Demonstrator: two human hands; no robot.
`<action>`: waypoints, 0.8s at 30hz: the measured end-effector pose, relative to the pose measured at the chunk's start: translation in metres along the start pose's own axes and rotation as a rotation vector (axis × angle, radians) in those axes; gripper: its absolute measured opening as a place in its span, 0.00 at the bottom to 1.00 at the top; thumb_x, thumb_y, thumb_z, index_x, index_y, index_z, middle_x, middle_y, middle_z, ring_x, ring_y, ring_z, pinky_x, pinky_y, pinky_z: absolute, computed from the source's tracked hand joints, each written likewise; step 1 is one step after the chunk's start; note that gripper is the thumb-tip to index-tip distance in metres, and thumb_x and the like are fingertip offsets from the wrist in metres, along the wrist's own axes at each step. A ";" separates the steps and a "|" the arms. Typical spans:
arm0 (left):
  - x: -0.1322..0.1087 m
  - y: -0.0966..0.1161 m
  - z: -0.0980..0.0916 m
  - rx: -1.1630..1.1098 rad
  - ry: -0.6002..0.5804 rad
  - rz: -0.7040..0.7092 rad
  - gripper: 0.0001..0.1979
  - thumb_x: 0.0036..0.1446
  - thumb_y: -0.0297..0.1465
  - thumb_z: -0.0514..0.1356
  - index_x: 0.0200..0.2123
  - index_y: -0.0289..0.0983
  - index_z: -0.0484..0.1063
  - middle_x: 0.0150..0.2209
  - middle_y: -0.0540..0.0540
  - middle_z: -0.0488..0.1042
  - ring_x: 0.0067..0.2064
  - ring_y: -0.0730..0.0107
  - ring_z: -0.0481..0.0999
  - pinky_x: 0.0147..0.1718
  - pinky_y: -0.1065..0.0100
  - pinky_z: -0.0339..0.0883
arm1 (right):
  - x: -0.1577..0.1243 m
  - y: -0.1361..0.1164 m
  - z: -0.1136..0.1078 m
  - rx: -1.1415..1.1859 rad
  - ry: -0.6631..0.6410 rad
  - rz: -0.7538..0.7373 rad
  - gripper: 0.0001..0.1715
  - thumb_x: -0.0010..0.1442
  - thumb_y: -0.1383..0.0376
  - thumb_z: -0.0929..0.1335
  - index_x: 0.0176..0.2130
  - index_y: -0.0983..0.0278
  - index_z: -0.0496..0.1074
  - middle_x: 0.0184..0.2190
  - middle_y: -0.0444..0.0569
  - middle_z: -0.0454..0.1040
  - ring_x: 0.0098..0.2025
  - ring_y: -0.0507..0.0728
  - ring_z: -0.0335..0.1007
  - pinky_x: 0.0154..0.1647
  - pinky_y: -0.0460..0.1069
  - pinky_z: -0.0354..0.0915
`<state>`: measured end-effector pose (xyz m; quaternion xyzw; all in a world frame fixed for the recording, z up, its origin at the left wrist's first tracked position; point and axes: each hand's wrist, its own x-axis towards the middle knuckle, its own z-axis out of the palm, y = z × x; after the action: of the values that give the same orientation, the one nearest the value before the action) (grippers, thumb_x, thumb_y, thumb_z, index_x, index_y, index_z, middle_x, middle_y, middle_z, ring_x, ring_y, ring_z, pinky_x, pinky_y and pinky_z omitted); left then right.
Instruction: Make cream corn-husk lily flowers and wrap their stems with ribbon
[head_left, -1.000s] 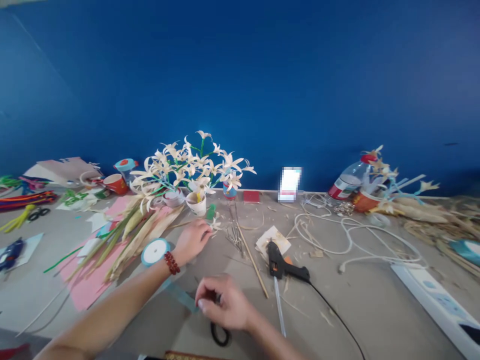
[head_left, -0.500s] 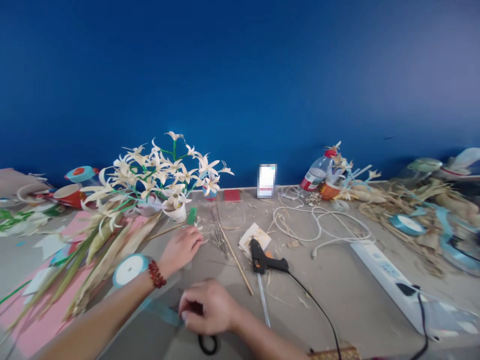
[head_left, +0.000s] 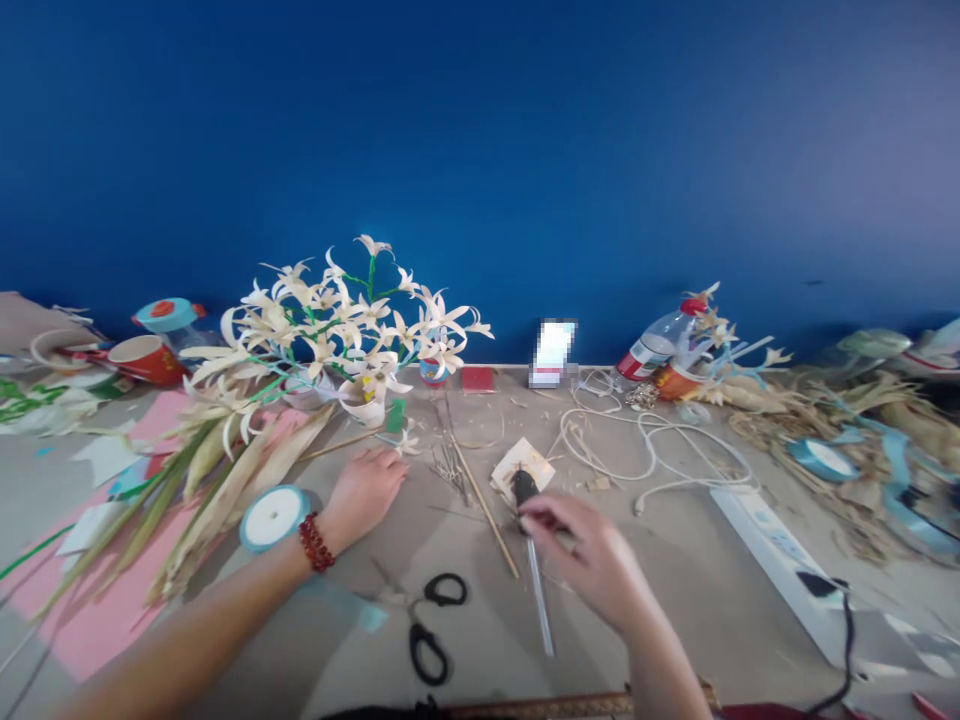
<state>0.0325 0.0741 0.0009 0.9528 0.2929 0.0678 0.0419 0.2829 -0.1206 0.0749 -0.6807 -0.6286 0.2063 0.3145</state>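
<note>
My left hand [head_left: 367, 497], with a red bead bracelet at its wrist, is closed low over the table. A small pale flower [head_left: 407, 441] shows at its fingertips; its stem is hidden by the fingers. My right hand [head_left: 581, 545] is closed around the handle of a black hot glue gun [head_left: 525, 487], covering most of it. A clear glue stick [head_left: 541, 605] juts back from the gun toward me. The gun's nozzle lies over a stained white paper square [head_left: 541, 463]. Black-handled scissors [head_left: 424, 632] lie spread between my forearms.
Pale artificial flowers [head_left: 322, 320] stand in cups at back left. Dried husks [head_left: 202, 510] lie on pink paper beside a blue ribbon spool [head_left: 271, 518]. A thin stick [head_left: 486, 510] lies mid-table. A white cable [head_left: 645, 435] and power strip [head_left: 776, 560] are right, near a bottle [head_left: 649, 350].
My right hand has moved from above the scissors, right and forward, onto the glue gun. The scissors are now uncovered. A flower now shows at my left fingertips. The view has shifted slightly.
</note>
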 end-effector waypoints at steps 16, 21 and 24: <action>0.003 -0.003 0.007 -0.125 0.043 -0.004 0.11 0.65 0.28 0.52 0.35 0.38 0.74 0.39 0.42 0.75 0.43 0.58 0.73 0.43 0.58 0.65 | -0.035 0.108 0.010 -0.207 0.144 -0.012 0.15 0.64 0.64 0.65 0.49 0.60 0.74 0.47 0.55 0.78 0.50 0.64 0.74 0.52 0.59 0.70; 0.002 -0.004 0.003 -0.134 0.015 0.017 0.10 0.64 0.27 0.53 0.37 0.39 0.74 0.39 0.42 0.76 0.44 0.58 0.73 0.44 0.58 0.64 | -0.045 0.115 0.006 -0.171 0.134 0.004 0.14 0.64 0.62 0.65 0.48 0.60 0.74 0.46 0.55 0.79 0.49 0.63 0.75 0.51 0.58 0.70; 0.002 -0.004 0.002 -0.149 0.022 0.020 0.10 0.65 0.28 0.53 0.37 0.39 0.75 0.39 0.43 0.76 0.43 0.58 0.73 0.45 0.59 0.64 | -0.047 0.118 0.004 -0.161 0.108 0.032 0.14 0.63 0.60 0.65 0.47 0.60 0.74 0.46 0.55 0.79 0.48 0.64 0.76 0.50 0.58 0.71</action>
<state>0.0320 0.0782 -0.0015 0.9492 0.2778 0.1001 0.1087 0.3606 -0.1674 -0.0145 -0.7238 -0.6145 0.1230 0.2887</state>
